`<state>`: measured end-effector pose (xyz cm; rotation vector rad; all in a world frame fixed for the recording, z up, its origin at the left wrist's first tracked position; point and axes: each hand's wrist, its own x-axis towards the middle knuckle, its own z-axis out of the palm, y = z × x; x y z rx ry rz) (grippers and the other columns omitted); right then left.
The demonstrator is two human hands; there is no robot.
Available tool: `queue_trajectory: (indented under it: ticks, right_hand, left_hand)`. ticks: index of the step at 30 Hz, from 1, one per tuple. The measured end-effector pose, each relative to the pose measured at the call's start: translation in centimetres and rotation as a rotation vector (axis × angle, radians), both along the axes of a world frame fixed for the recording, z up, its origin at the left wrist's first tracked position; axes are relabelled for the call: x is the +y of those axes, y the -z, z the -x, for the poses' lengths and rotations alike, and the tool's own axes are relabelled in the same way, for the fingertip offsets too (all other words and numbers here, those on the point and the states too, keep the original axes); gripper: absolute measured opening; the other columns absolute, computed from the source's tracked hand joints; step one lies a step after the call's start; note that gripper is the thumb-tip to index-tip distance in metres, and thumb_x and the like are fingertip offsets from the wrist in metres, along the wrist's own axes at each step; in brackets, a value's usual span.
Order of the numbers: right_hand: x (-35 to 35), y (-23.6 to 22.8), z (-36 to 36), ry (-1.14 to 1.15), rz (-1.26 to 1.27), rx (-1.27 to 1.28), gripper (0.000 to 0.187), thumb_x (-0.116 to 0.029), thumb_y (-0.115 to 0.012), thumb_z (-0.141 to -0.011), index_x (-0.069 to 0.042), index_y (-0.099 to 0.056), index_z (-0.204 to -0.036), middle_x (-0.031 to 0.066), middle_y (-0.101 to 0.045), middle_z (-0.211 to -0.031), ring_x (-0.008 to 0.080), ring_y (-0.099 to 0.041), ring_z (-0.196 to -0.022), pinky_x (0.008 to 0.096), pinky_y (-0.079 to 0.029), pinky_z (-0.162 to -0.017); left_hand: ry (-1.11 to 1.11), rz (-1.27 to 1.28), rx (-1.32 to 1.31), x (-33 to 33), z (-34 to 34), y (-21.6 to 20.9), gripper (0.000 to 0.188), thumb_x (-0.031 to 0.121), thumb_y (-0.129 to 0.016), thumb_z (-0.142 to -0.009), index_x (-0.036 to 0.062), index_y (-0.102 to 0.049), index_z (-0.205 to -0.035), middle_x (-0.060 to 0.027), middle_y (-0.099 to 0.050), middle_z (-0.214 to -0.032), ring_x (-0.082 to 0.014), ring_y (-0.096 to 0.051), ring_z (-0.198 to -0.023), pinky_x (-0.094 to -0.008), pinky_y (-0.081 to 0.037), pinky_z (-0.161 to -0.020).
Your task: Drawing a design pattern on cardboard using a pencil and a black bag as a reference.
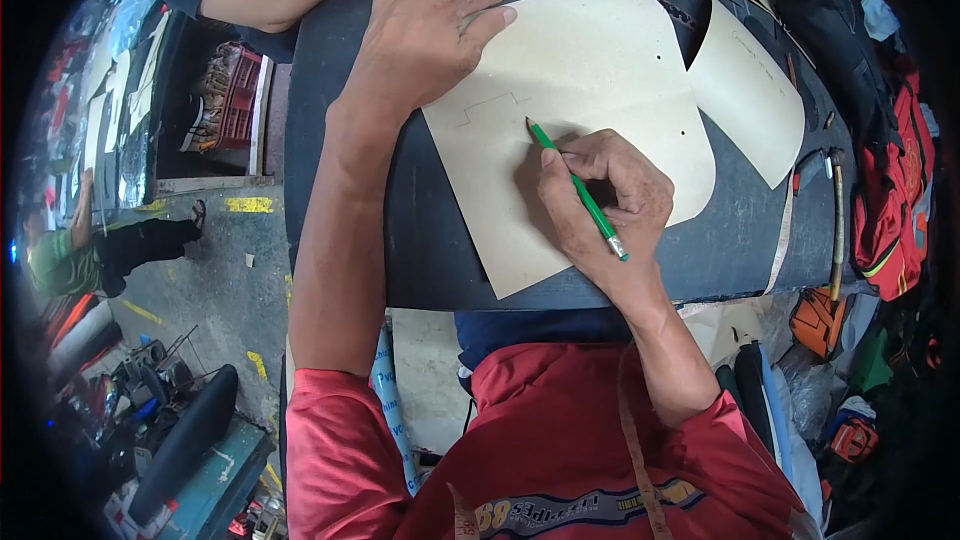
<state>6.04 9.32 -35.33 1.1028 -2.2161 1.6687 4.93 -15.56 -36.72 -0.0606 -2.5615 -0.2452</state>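
The left forearm (340,240) reaches up along the left of the worktop (425,250), and the left hand (425,35) lies palm down over the upper-left edge of the cream sheet (590,50), its grip open and its fingers spread, with nothing held. The right hand (615,205) comes up from the lower right, wrist bent inward, its grip closed on the green pencil (583,190) between thumb and curled fingers. The pencil slants up to the left over the sheet on the worktop, its point just right of a thin stepped line (490,103).
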Motion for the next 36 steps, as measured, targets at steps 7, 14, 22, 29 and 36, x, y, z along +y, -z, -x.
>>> queue_trajectory:
  ticks: [7,14,22,29,36]
  right_hand:
    - [-0.1,0.0,-0.1,-0.012,0.012,-0.011,0.026,0.006,-0.078,-0.085,-0.003,-0.055,-0.077,0.0063,-0.060,-0.070,0.0092,-0.050,-0.054,0.0246,-0.039,-0.049]
    - [0.0,0.1,-0.1,0.030,0.034,-0.032,0.025,0.007,-0.076,-0.085,-0.002,-0.055,-0.077,0.0057,-0.058,-0.069,0.0084,-0.047,-0.055,0.0244,-0.037,-0.050]
    - [0.3,-0.2,0.2,0.029,0.047,-0.146,0.022,0.004,-0.076,-0.088,-0.002,-0.058,-0.077,0.0029,-0.058,-0.068,0.0051,-0.046,-0.057,0.0235,-0.036,-0.051]
    - [1.1,-2.4,3.7,-0.130,-0.004,-0.400,0.020,-0.001,-0.078,-0.093,-0.004,-0.062,-0.082,-0.0001,-0.065,-0.078,0.0020,-0.052,-0.068,0.0201,-0.041,-0.060]
    - [1.3,-1.5,2.8,-0.087,0.097,-0.509,0.018,0.003,-0.077,-0.093,-0.003,-0.064,-0.081,-0.0005,-0.066,-0.077,0.0000,-0.049,-0.065,0.0184,-0.038,-0.058]
  left_hand:
    - [0.014,0.044,0.015,-0.1,0.1,-0.2,0.037,0.044,-0.062,-0.106,0.0211,-0.080,-0.129,-0.0124,-0.068,-0.143,-0.0302,-0.055,-0.140,-0.0488,-0.033,-0.123]
    - [0.043,0.016,0.009,0.0,0.2,-0.6,0.035,0.041,-0.064,-0.104,0.0202,-0.080,-0.128,-0.0126,-0.069,-0.141,-0.0305,-0.057,-0.137,-0.0468,-0.036,-0.121]
    - [0.043,0.030,0.060,-0.5,0.4,0.4,0.038,0.044,-0.062,-0.105,0.0212,-0.079,-0.130,-0.0123,-0.065,-0.147,-0.0304,-0.056,-0.139,-0.0475,-0.034,-0.122]
    - [0.013,0.011,0.054,-0.5,0.0,0.6,0.036,0.043,-0.064,-0.104,0.0210,-0.079,-0.129,-0.0118,-0.065,-0.145,-0.0303,-0.056,-0.138,-0.0477,-0.033,-0.121]
    - [0.019,0.016,0.065,-0.2,0.3,0.7,0.034,0.040,-0.065,-0.104,0.0209,-0.080,-0.127,-0.0110,-0.066,-0.144,-0.0294,-0.057,-0.137,-0.0471,-0.035,-0.120]
